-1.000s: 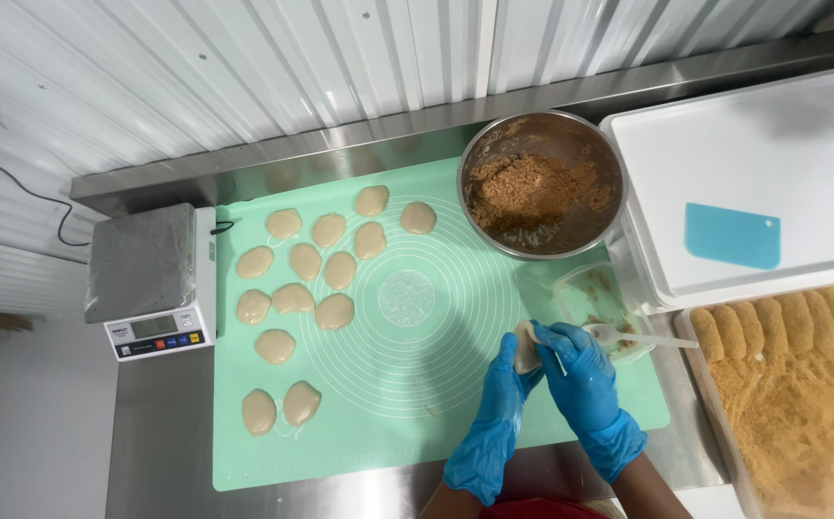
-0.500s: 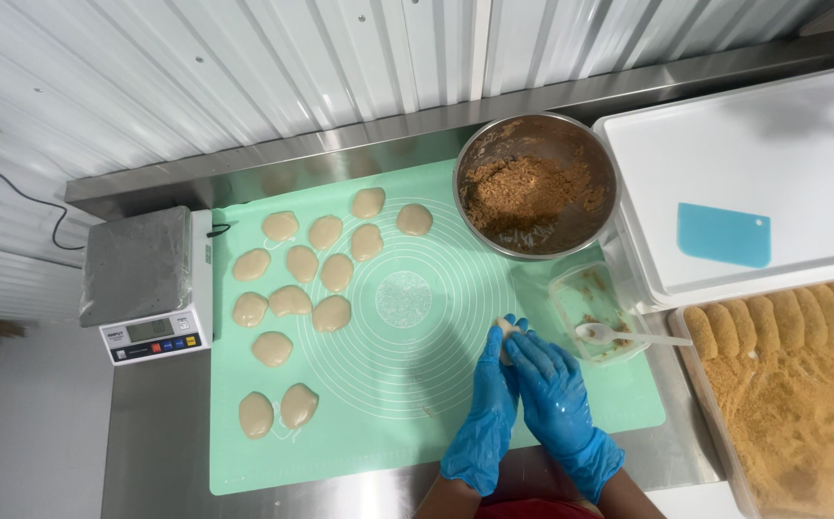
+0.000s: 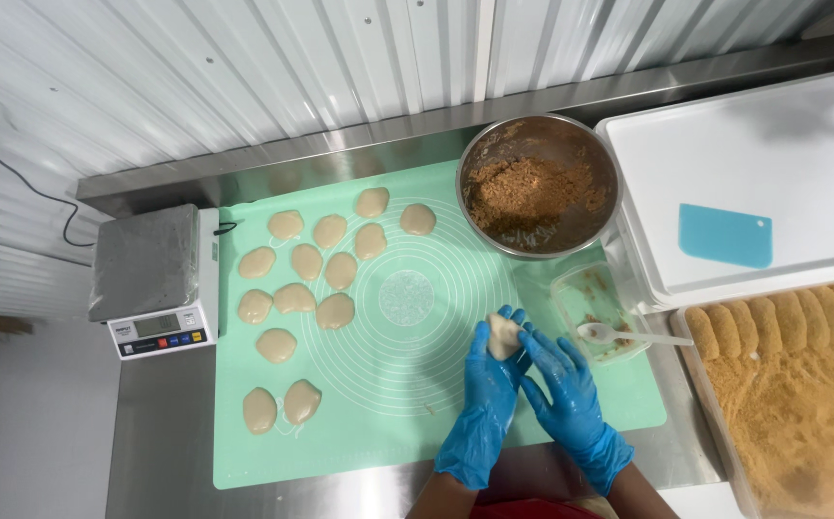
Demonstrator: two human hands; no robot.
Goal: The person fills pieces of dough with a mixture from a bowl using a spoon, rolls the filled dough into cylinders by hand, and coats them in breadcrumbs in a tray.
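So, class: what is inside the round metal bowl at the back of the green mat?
The metal bowl holds a heap of crumbly brown filling, with smears up its inner wall. The heap hides the bottom beneath it, so its depth cannot be seen.

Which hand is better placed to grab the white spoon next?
Right, probably. The right hand is beside the white spoon resting in the clear container. The left hand cups the dough piece and lies farther from it.
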